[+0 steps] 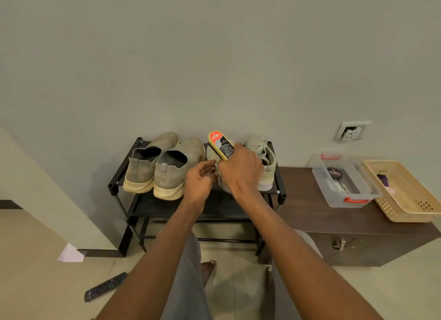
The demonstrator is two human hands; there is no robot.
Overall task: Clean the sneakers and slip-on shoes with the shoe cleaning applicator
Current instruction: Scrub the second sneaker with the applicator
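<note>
Two grey slip-on shoes (pixel 164 167) with cream soles stand heels toward me on the left of a black shoe rack (pixel 114 183). My right hand (pixel 241 171) grips the yellow shoe cleaning applicator (pixel 220 144), its bristles on the toe of a pale sneaker (pixel 212 152) that my hands mostly hide. My left hand (pixel 199 181) pinches that sneaker's edge near the laces. The second pale sneaker (pixel 263 162) stands at the rack's right end.
A dark wooden cabinet (pixel 334 224) right of the rack carries a clear plastic box (pixel 343 183) with a polish tin and a woven basket (pixel 405 193). A remote control (pixel 105 287) and a paper scrap (pixel 70 254) lie on the tiled floor. A wall socket (pixel 350 131) sits above.
</note>
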